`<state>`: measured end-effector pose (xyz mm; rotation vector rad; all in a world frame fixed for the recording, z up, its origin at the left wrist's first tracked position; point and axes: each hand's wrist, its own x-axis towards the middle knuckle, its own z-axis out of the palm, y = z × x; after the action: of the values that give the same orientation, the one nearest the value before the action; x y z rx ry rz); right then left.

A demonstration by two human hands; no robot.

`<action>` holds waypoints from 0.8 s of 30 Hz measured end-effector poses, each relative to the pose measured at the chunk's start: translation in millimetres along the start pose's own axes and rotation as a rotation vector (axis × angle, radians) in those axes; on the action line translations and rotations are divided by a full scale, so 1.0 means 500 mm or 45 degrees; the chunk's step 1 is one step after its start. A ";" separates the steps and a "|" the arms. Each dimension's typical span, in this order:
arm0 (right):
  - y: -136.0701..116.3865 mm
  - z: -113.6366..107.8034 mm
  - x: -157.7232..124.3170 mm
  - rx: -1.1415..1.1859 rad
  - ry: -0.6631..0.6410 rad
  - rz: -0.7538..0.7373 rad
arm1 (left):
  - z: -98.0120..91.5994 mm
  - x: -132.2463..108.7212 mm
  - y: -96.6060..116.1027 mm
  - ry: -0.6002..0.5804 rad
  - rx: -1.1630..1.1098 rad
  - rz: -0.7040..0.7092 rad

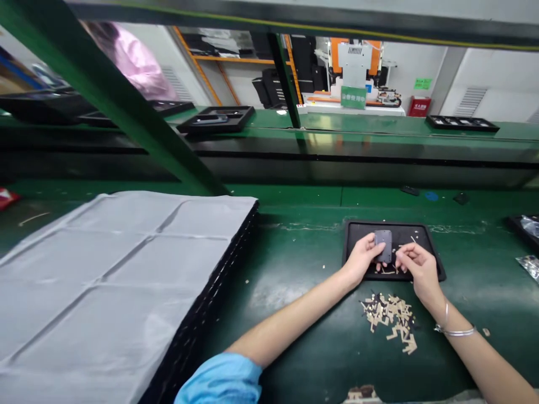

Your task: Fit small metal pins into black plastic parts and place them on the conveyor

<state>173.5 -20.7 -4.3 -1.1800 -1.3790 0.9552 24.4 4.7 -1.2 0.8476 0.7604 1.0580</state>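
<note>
My left hand (362,255) grips a small dark grey rectangular plastic part (383,245) with rounded corners, thumb across its face. Close to the part's right edge, my right hand (416,262) has its thumb and fingertips pinched together; what is between them, if anything, is too small to make out. Both hands are over a shallow black tray (433,258), in which a few tan slivers lie. Just in front of the tray, a loose pile of small tan and black pieces (391,317) is spread on the green surface.
At left stands a large stack covered with a light grey sheet (126,269). A green slanted post (126,106) crosses the upper left. Behind a ledge are black trays (219,119) and an orange-and-white machine (355,67). A person in a pink top (138,62) is at the far left.
</note>
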 end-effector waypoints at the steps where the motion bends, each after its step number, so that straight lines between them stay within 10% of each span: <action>1: 0.001 0.000 0.000 0.024 0.016 0.018 | 0.003 -0.006 -0.004 -0.024 0.031 -0.020; 24: -0.051 -0.001 -0.007 -0.175 0.184 0.021 | 0.017 -0.039 0.016 -0.163 0.275 0.039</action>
<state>170.1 -29.3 19.6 -1.3386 -1.3365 0.7804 21.9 -13.7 12.3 1.1037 0.7640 0.9498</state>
